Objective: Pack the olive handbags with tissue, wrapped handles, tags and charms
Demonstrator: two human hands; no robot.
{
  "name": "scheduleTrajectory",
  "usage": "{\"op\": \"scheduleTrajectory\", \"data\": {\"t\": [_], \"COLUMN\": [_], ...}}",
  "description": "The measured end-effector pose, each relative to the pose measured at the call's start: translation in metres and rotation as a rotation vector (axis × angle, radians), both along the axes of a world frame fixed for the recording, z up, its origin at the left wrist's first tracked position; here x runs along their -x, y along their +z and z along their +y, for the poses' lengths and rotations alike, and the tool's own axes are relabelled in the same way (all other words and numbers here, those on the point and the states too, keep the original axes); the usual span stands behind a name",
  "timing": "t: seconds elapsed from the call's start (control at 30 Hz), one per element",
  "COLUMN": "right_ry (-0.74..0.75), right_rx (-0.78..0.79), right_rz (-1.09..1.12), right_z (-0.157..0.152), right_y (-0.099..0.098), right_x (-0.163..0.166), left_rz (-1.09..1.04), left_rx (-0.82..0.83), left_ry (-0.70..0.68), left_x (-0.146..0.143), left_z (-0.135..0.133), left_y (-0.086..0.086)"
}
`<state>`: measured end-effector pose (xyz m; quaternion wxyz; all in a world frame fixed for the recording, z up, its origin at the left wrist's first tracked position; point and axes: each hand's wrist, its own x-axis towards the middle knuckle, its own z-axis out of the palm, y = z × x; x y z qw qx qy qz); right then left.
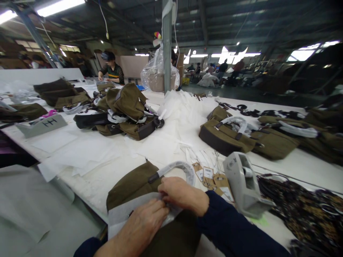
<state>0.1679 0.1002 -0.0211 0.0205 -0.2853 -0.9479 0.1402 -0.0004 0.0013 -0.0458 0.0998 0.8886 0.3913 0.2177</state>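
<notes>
Bag is placed at near edge of bench. Paper is laid across bag; whether tucked inside cannot be told. Left hand: fingers curled on paper; firm grasp cannot be confirmed. Right hand: fingers bent beside handle; pinched item, if any, is hidden. Bag is judged light, soft, prone to sagging; paper thin, easily creased. Handle is wrapped, probably slippery. Bag is best gripped at dark tab; paper, by its edge.
</notes>
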Motion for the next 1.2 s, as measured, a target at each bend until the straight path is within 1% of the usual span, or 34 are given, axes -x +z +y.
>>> {"op": "scheduleTrajectory", "data": {"t": [0.1, 0.23, 0.37, 0.53, 0.67, 0.7, 0.73, 0.83, 0.87, 0.93, 1.0, 1.1, 1.13, 1.2], "right_ry": [-0.003, -0.112, -0.226, -0.24, -0.218, -0.217, -0.215, -0.214, -0.22, -0.256, -0.334, -0.428, -0.424, -0.371], "right_rx": [-0.033, -0.04, 0.061, 0.137, 0.16, 0.158, 0.158, 0.166, 0.168, 0.165, 0.113, -0.115, -0.196, -0.318], "right_rz": [0.032, 0.105, 0.202, 0.262, 0.299, 0.304, 0.307, 0.321, 0.331, 0.373, 0.466, 0.668, 0.707, 0.697], "right_z": [-0.012, -0.038, -0.057, -0.058, -0.053, -0.052, -0.051, -0.051, -0.053, -0.058, -0.069, -0.091, -0.099, -0.111], "right_y": [-0.001, -0.011, -0.017, -0.019, -0.025, -0.026, -0.027, -0.026, -0.025, -0.022, -0.021, -0.023, -0.026, -0.035], "right_x": [-0.005, -0.019, -0.028, -0.031, -0.03, -0.03, -0.03, -0.029, -0.03, -0.032, -0.036, -0.042, -0.044, -0.045], "left_rz": [0.023, 0.09, 0.123, 0.143, 0.194, 0.226, 0.267, 0.357, 0.357, 0.316, 0.27, 0.235, 0.226, 0.206], "left_rx": [0.001, 0.079, 0.076, 0.003, -0.146, -0.16, -0.148, -0.029, -0.001, -0.004, -0.026, -0.026, -0.016, 0.002], "left_ry": [0.008, -0.01, 0.003, 0.0, 0.132, 0.17, 0.2, 0.26, 0.267, 0.265, 0.247, 0.217, 0.208, 0.194], "left_x": [0.001, 0.0, -0.001, 0.0, -0.003, -0.006, -0.009, -0.021, -0.024, -0.027, -0.026, -0.023, -0.022, -0.021], "left_z": [-0.001, -0.001, -0.002, -0.004, -0.004, -0.003, -0.002, 0.002, 0.003, 0.004, 0.004, 0.003, 0.003, 0.003], "left_y": [-0.008, -0.01, -0.006, -0.003, 0.005, 0.007, 0.01, 0.013, 0.013, 0.009, 0.004, 0.001, 0.0, 0.0]}}
